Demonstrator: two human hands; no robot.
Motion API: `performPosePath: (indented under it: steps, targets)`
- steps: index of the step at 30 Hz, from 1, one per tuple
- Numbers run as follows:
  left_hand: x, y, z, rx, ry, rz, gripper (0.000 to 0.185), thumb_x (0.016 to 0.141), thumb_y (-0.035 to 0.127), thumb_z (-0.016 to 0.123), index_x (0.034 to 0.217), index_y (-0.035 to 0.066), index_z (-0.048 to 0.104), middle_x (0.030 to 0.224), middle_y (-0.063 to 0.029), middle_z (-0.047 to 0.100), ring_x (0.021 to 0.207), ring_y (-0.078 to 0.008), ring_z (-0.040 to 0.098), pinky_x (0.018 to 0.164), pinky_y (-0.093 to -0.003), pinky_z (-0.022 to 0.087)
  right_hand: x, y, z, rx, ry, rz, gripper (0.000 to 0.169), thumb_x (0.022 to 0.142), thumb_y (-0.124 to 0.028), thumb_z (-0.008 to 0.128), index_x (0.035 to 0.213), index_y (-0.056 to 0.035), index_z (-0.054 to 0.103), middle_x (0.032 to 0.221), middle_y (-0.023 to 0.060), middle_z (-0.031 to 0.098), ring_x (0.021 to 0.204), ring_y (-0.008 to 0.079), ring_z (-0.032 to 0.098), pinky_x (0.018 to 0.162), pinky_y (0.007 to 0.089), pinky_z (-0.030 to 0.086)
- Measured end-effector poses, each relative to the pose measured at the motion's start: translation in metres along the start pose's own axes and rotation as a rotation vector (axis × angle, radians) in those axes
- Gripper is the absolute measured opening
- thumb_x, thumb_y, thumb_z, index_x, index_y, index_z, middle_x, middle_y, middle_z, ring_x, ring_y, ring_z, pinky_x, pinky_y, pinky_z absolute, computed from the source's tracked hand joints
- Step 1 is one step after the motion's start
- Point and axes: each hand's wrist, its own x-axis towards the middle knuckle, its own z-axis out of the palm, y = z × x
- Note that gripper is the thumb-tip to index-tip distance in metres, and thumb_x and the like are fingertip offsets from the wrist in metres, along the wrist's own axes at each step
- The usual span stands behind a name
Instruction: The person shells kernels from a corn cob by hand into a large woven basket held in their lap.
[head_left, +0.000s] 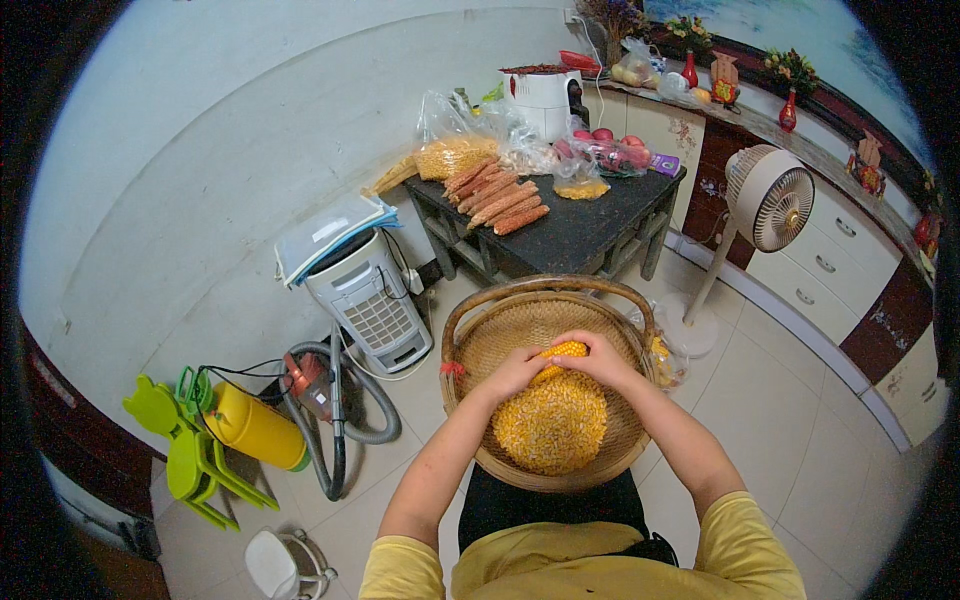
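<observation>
Both of my hands grip an ear of corn (564, 350) covered in yellow kernels. My left hand (519, 373) wraps its lower left end, and my right hand (596, 361) holds the upper right end. The ear is over a round woven bamboo basket (480, 345) with a thick arched handle (555, 283). Below my hands, a heap of loose corn kernels (551, 427) fills the near part of the basket. A red tie (452, 369) is knotted at the handle's left foot. The basket appears to rest on my lap; its underside is hidden.
Ahead stands a dark table (592, 236) bearing stripped corncobs (499, 196), a bag of kernels (454, 157) and bagged fruit (611, 150). A fan (772, 199) stands to the right. An upright appliance (371, 300), vacuum hose (382, 420), yellow tank (255, 427) and green chair (187, 454) are left.
</observation>
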Motion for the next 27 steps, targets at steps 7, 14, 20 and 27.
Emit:
performPosePath:
  steps: [7, 14, 20, 27]
  targets:
    - [-0.002, 0.005, -0.003, -0.012, 0.047, 0.107, 0.038, 0.085, 0.03, 0.056, 0.11, 0.001, 0.06, 0.101, -0.0101, 0.063, 0.093, -0.0166, 0.056, 0.085, -0.0294, 0.042, 0.0, 0.001, -0.001, -0.037, 0.041, -0.011, 0.03, 0.076, -0.02, 0.071, 0.099, -0.0034, 0.062, 0.09, 0.0041, 0.062, 0.08, 0.0101, 0.058, 0.071, 0.0239, 0.046]
    - [0.003, -0.009, -0.004, 0.101, 0.122, 0.111, 0.04, 0.085, 0.038, 0.057, 0.1, 0.001, 0.064, 0.091, -0.0102, 0.066, 0.085, -0.0162, 0.059, 0.079, -0.0305, 0.045, -0.003, -0.014, 0.002, 0.225, -0.074, 0.112, 0.031, 0.081, -0.015, 0.066, 0.107, -0.0012, 0.057, 0.092, 0.0053, 0.061, 0.077, 0.0104, 0.059, 0.069, 0.0233, 0.049]
    - [0.0, -0.003, -0.006, 0.045, 0.102, 0.095, 0.039, 0.084, 0.038, 0.059, 0.095, 0.002, 0.067, 0.083, -0.0077, 0.066, 0.077, -0.0132, 0.058, 0.072, -0.0296, 0.046, -0.002, -0.005, 0.001, 0.212, -0.109, 0.057, 0.031, 0.08, -0.012, 0.066, 0.108, -0.0011, 0.056, 0.091, 0.0054, 0.061, 0.077, 0.01, 0.059, 0.068, 0.0232, 0.049]
    - [-0.002, -0.001, -0.007, 0.058, 0.08, 0.1, 0.036, 0.085, 0.037, 0.058, 0.096, 0.004, 0.067, 0.082, -0.0069, 0.065, 0.075, -0.013, 0.057, 0.071, -0.03, 0.045, -0.001, -0.004, 0.001, 0.201, -0.118, 0.071, 0.03, 0.08, -0.011, 0.066, 0.107, -0.0014, 0.057, 0.089, 0.0047, 0.061, 0.075, 0.01, 0.059, 0.068, 0.0231, 0.048]
